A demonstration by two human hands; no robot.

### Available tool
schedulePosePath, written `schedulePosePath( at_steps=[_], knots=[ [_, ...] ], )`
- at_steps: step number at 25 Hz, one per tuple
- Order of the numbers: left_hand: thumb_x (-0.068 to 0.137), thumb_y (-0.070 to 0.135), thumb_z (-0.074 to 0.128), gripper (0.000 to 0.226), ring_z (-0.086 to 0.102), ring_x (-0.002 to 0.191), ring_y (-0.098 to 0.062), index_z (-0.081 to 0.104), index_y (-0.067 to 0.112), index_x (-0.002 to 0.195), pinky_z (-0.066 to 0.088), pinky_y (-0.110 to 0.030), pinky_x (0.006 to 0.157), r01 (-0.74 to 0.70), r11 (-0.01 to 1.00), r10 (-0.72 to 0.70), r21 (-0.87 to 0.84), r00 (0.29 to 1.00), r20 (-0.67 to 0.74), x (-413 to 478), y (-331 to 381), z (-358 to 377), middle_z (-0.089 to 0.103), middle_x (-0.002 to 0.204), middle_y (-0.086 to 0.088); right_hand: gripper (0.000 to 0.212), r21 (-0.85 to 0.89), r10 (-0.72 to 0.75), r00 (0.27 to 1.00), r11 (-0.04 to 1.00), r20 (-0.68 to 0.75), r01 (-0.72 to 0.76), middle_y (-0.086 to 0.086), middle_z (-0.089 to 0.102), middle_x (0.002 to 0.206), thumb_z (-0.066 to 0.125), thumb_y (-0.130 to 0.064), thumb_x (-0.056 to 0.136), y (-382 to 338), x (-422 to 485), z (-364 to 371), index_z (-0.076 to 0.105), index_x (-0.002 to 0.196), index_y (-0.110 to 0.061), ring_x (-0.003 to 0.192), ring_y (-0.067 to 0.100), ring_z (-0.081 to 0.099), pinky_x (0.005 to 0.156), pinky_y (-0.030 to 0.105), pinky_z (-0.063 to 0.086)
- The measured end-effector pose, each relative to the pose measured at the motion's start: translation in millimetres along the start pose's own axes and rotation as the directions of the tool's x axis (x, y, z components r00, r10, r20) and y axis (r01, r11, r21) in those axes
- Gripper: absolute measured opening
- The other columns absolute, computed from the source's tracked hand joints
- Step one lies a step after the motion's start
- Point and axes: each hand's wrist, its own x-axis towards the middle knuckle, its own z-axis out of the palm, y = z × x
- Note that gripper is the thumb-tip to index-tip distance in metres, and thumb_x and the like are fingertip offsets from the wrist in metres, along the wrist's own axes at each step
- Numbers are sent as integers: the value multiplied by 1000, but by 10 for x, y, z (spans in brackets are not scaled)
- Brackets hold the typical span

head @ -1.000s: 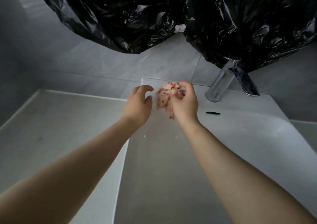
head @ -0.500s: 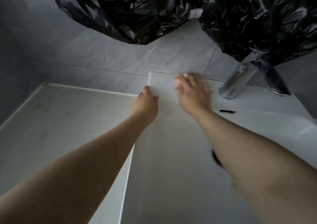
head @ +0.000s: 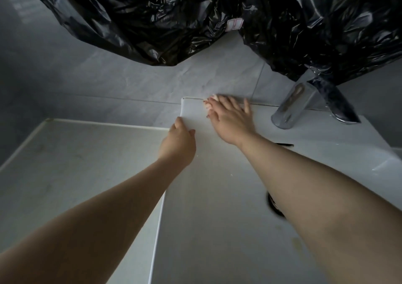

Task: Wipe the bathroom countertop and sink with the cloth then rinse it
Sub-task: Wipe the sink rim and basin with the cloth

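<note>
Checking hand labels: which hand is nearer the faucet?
Right. The right hand presses the cloth on the sink rim just left of the faucet; the left hand holds the sink's left edge, farther away.

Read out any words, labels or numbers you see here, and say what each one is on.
On the crinkled black plastic sheeting, a small white tag with red outlines: too blurred to read.
On the chrome metal tap and white ceramic sink: no text visible.

White sink (head: 206,196) sits beside the countertop (head: 76,174); cloth (head: 207,106) and faucet (head: 291,109) rest on its back ledge.
</note>
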Motion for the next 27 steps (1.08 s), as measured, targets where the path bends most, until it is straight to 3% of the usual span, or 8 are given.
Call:
schedulePosePath(
  at_steps=[5,8,13,17,20,21,24,27],
  knots=[
    [98,23,36,31,49,110,-40,36,2,122,33,-34,76,4,1000,-4,-7,1000,-1,24,-27,1,49,127,-22,47,-113,171,973,975,-154,-189,9,39,144,23,-25,98,533,-150,-73,42,139,-13,138,26,25,114,37,11],
    [98,23,36,31,49,110,-40,37,2,121,33,-34,77,3,1000,-3,-10,1000,-5,32,-24,15,49,126,-22,49,35,305,942,952,-139,-303,9,39,142,23,-15,93,455,-125,-40,45,136,-12,134,26,29,110,35,15],
    [98,23,34,33,49,108,-41,35,2,124,32,-33,74,-9,1000,9,23,1000,-15,16,-17,15,48,127,-21,42,130,-56,981,988,-187,81,0,49,141,35,-25,93,210,-480,61,55,130,-23,135,23,37,108,37,21],
    [99,22,29,32,50,104,-41,35,2,124,33,-40,71,-75,980,90,186,994,-69,-59,21,65,39,129,-17,48,38,-67,917,995,-394,89,11,59,128,33,-20,86,941,-882,67,59,125,-11,122,32,52,97,46,43],
    [98,18,32,24,46,101,-38,40,3,115,32,-39,70,-131,955,161,266,982,-93,-74,16,91,35,127,-15,43,145,100,831,989,-547,-23,17,62,121,38,-6,82,818,-973,267,64,116,-2,114,37,54,100,39,35],
    [98,17,33,23,45,104,-37,41,3,114,33,-41,73,-137,950,172,281,980,-102,-72,2,99,36,127,-14,41,214,110,827,977,-551,12,17,63,119,39,-3,82,701,-964,279,65,114,-2,114,35,53,102,38,34],
    [93,8,39,27,34,118,-32,45,7,120,32,-40,95,-229,915,279,333,954,-112,-69,-22,133,37,130,-12,36,206,-156,851,934,-501,292,15,66,113,40,1,86,645,-996,212,68,109,0,112,26,51,110,29,32],
    [93,13,41,35,30,131,-26,48,10,127,20,-39,107,-408,810,462,421,887,-28,-99,-27,184,43,135,-8,32,239,-156,895,931,-417,274,11,70,106,46,6,83,827,-1242,135,72,100,-2,102,25,59,105,15,30]
  ],
)
